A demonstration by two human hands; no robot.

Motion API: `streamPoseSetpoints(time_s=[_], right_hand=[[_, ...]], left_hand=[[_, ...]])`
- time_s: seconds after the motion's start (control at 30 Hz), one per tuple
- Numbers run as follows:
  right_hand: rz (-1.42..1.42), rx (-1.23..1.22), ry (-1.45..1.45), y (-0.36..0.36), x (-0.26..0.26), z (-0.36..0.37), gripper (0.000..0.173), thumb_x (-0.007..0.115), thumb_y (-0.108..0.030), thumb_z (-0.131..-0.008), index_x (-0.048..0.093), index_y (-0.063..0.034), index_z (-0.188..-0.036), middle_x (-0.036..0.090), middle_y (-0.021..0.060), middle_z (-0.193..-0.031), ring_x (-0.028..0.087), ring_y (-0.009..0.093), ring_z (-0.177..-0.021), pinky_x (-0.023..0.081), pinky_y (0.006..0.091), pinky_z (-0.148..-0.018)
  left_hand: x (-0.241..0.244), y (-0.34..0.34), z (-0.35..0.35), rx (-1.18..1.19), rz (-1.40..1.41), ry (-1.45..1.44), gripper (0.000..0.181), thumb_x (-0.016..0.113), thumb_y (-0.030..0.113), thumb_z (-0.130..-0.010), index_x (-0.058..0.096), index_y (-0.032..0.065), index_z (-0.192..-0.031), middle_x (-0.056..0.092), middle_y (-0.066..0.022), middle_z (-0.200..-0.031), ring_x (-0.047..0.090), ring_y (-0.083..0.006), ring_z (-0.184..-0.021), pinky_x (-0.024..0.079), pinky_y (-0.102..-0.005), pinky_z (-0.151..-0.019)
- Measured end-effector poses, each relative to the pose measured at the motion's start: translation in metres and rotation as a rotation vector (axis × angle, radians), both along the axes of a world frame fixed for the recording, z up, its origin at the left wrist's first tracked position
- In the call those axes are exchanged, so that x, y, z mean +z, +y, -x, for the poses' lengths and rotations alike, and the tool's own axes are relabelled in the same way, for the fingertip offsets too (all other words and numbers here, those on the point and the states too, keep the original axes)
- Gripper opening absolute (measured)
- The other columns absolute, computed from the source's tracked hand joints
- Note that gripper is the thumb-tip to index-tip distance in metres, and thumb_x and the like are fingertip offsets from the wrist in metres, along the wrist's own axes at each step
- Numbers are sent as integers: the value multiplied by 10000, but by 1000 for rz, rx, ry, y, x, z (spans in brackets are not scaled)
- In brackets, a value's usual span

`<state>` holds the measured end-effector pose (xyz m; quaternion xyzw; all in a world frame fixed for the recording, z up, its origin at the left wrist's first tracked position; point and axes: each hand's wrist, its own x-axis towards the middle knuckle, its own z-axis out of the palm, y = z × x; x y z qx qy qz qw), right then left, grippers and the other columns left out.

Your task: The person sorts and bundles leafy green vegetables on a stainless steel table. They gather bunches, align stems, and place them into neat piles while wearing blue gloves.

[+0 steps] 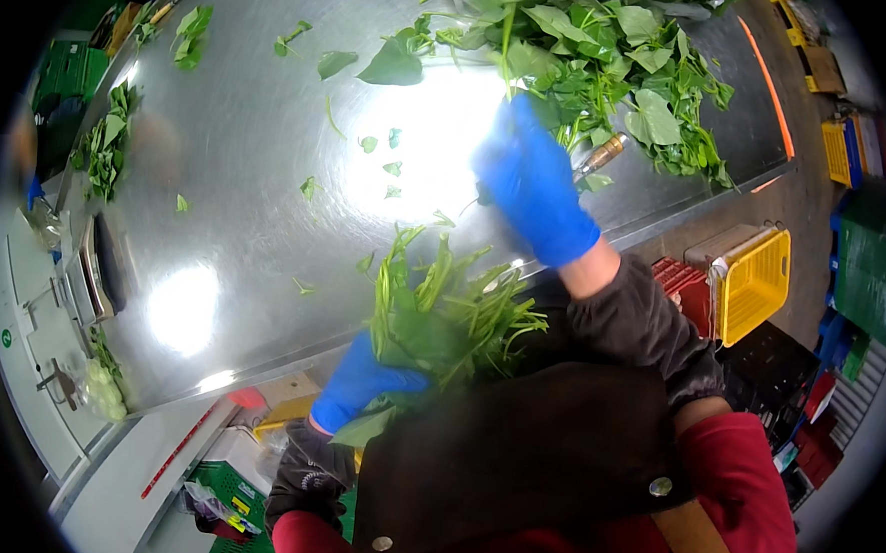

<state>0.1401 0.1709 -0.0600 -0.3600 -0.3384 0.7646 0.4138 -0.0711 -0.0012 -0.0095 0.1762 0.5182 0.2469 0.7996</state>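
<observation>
My left hand [368,387], in a blue glove, grips a bunch of leafy green stems [441,314] against the front of my dark apron [508,468]. The cut stem ends of the bunch point up toward the steel table. Over the table's near edge, my blue-gloved right hand [534,184] is blurred and pinches a single leafy stem [507,43] that stretches away from me. Beyond that hand lies a large heap of leafy greens [620,60]. A wooden-handled tool [602,154] rests between hand and heap; its far part is hidden.
Loose leaves and stem bits [392,62] are scattered over the steel table [254,154]. A smaller row of greens [109,143] lies along the left edge. Yellow [758,289] and black [765,376] crates stand at my right, a green crate [232,491] below left.
</observation>
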Motion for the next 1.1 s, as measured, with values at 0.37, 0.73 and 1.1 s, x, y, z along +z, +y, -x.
streamPoseSetpoints(time_s=[0.37, 0.73, 1.1], right_hand=[[-368, 503, -212, -17, -28, 21, 264, 587, -178, -830, 627, -40, -1052, 644, 97, -979, 602, 189, -822, 489, 301, -751], [-1068, 641, -480, -6, -9, -16, 146, 567, -63, -825, 648, -54, -945, 649, 72, -888, 632, 204, -810, 517, 307, -757], [-928, 539, -786, -30, 21, -5, 309, 556, -351, -858, 640, -54, -852, 587, 140, -733, 577, 320, -688, 463, 373, -639]], left_hand=[[-16, 1, 8, -217, -147, 95, 704, 807, -5, -545, 513, 20, -1184, 593, -56, -1091, 556, -155, -982, 464, -309, -860], [-25, -9, 5, -34, -171, 68, 718, 782, -35, -563, 483, 15, -1214, 589, -79, -1110, 565, -173, -1010, 481, -314, -854], [-15, -5, -3, 23, -67, 57, 685, 728, -94, -589, 469, -5, -1217, 582, -102, -1115, 590, -192, -984, 525, -321, -798]])
